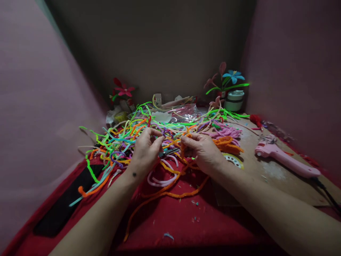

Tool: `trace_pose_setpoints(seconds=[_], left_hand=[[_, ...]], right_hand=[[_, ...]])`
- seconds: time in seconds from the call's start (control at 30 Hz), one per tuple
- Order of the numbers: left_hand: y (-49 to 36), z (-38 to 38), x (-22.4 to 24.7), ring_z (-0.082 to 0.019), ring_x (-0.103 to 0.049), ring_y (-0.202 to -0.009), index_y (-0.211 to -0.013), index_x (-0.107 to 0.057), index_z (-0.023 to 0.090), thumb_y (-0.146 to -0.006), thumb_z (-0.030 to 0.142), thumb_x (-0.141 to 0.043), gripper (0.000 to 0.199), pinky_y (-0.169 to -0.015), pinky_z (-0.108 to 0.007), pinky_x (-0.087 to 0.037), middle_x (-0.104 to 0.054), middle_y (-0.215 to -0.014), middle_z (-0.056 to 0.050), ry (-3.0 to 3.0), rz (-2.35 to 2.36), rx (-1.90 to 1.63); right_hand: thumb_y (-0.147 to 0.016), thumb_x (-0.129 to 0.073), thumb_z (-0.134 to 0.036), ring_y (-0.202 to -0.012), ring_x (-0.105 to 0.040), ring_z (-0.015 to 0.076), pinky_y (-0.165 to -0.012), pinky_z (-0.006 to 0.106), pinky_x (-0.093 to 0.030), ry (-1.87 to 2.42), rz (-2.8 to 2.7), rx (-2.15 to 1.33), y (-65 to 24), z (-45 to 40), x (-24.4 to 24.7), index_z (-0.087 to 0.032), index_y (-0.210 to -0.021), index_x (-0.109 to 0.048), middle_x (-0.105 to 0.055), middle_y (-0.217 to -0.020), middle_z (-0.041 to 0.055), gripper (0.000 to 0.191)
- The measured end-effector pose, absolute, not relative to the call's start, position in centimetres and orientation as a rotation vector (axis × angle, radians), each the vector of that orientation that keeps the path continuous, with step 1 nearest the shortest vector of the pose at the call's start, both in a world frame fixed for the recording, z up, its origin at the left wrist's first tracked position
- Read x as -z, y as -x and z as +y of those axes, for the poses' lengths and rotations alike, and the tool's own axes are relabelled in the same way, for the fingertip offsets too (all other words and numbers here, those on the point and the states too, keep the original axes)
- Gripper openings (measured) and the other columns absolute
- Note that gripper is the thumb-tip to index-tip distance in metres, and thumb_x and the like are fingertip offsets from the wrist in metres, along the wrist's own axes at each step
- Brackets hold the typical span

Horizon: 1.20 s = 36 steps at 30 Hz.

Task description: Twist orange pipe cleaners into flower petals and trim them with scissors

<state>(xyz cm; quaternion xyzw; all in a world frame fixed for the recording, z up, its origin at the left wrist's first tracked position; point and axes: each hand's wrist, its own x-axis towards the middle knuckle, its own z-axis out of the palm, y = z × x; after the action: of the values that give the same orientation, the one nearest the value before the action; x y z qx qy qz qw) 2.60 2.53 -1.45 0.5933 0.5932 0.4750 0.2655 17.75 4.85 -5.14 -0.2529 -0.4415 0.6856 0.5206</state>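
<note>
My right hand [204,151] pinches an orange pipe cleaner [182,151] between thumb and fingers, and a folded stretch of it hangs below the fingertips. To its left, my left hand [147,149] is closed with thumb and forefinger brought together; whatever lies between them is too small to make out. Both hands hover over the front of a tangled heap of coloured pipe cleaners [119,133]. Below them, a long orange pipe cleaner [183,195] loops over the red cloth, beside a curled pale lilac pipe cleaner [162,184]. Scissors [170,152] lie partly hidden between the hands.
A pink glue gun [290,161] rests on a brown board [250,185] at the right, near a yellow-rimmed roll [236,161] and orange and pink bundles. Pipe-cleaner flowers [233,76] and a pale lidded jar [234,101] stand behind. A black flat object [64,206] lies left.
</note>
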Motion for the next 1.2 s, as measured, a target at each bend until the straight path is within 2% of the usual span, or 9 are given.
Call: trace_pose_setpoints(seconds=[0.07,0.13,0.27,0.47,0.67,0.77,0.87,1.0,1.2], left_hand=[[-3.2,1.9,1.6,-0.008,-0.050,-0.049,-0.087,-0.053,0.019,-0.075,0.026,-0.058,0.015,-0.046,-0.018,-0.038,-0.054,-0.061,0.004,-1.715,1.528,-1.412],[-3.9,1.3,1.8,-0.009,-0.052,-0.051,-0.092,-0.053,0.020,-0.076,0.028,-0.057,0.018,-0.048,-0.019,-0.041,-0.057,-0.068,0.003,-1.728,1.403,-1.284],[-4.7,1.1,2.5,-0.011,-0.055,-0.055,-0.084,-0.055,0.017,-0.077,0.032,-0.057,0.017,-0.052,-0.022,-0.044,-0.059,-0.069,0.000,-1.746,1.333,-1.028],[-4.2,1.6,2.4,-0.008,-0.044,-0.044,-0.064,-0.050,0.016,-0.077,0.030,-0.055,0.019,-0.044,-0.020,-0.035,-0.048,-0.051,0.005,-1.715,1.428,-0.973],[-4.6,1.4,2.5,-0.007,-0.038,-0.048,-0.058,-0.047,0.016,-0.075,0.024,-0.051,0.019,-0.047,-0.019,-0.031,-0.043,-0.052,0.005,-1.933,1.510,-0.951],[-4.8,1.2,2.4,-0.007,-0.038,-0.050,-0.055,-0.045,0.016,-0.073,0.019,-0.051,0.019,-0.049,-0.019,-0.031,-0.043,-0.052,0.005,-2.046,1.557,-0.949],[-4.8,0.9,2.1,-0.007,-0.039,-0.050,-0.055,-0.045,0.016,-0.072,0.018,-0.052,0.018,-0.048,-0.019,-0.031,-0.043,-0.052,0.005,-2.023,1.552,-0.982],[-4.7,0.8,1.8,-0.005,-0.036,-0.042,-0.062,-0.048,0.016,-0.075,0.024,-0.052,0.016,-0.041,-0.018,-0.030,-0.042,-0.048,0.006,-1.700,1.379,-1.007],[-4.6,1.0,1.9,-0.004,-0.039,-0.040,-0.066,-0.050,0.014,-0.076,0.025,-0.055,0.015,-0.039,-0.016,-0.031,-0.046,-0.050,0.006,-1.587,1.286,-1.097]], right_hand=[[-0.066,-0.070,-0.034,-0.044,-0.048,0.0074,-0.046,0.022,-0.039,0.640,-1.074,-1.625,-17.7,4.5,4.8,-0.014,-0.059,-0.057,-0.055,-0.053,-0.0022,0.025],[-0.065,-0.070,-0.033,-0.046,-0.051,0.0087,-0.048,0.023,-0.041,0.655,-1.073,-1.655,-17.6,4.2,4.6,-0.013,-0.060,-0.058,-0.057,-0.055,-0.0013,0.024],[-0.061,-0.073,-0.032,-0.052,-0.055,0.0098,-0.053,0.024,-0.044,0.648,-1.021,-1.705,-17.4,3.9,4.7,-0.013,-0.066,-0.062,-0.060,-0.059,-0.0008,0.023],[-0.065,-0.070,-0.036,-0.053,-0.054,0.0103,-0.057,0.025,-0.044,0.693,-1.068,-1.639,-17.6,4.4,5.0,-0.013,-0.063,-0.064,-0.061,-0.059,0.0007,0.024],[-0.064,-0.070,-0.036,-0.047,-0.043,0.0068,-0.047,0.022,-0.032,0.738,-1.138,-1.501,-17.6,4.4,5.0,-0.012,-0.057,-0.063,-0.055,-0.051,-0.0013,0.026],[-0.065,-0.070,-0.033,-0.047,-0.042,0.0072,-0.047,0.022,-0.032,0.730,-1.173,-1.425,-17.6,4.2,5.0,-0.013,-0.058,-0.064,-0.055,-0.050,-0.0016,0.022],[-0.066,-0.069,-0.031,-0.048,-0.043,0.0076,-0.048,0.023,-0.033,0.703,-1.195,-1.431,-17.6,4.0,4.8,-0.013,-0.058,-0.064,-0.054,-0.051,-0.0018,0.020],[-0.068,-0.066,-0.032,-0.052,-0.044,0.0075,-0.051,0.023,-0.034,0.630,-1.168,-1.542,-17.6,3.9,4.5,-0.013,-0.064,-0.062,-0.054,-0.057,-0.0021,0.019],[-0.072,-0.062,-0.036,-0.048,-0.036,0.0062,-0.048,0.023,-0.025,0.697,-1.258,-1.537,-17.5,3.7,4.7,-0.013,-0.060,-0.057,-0.044,-0.052,-0.0046,0.026]])
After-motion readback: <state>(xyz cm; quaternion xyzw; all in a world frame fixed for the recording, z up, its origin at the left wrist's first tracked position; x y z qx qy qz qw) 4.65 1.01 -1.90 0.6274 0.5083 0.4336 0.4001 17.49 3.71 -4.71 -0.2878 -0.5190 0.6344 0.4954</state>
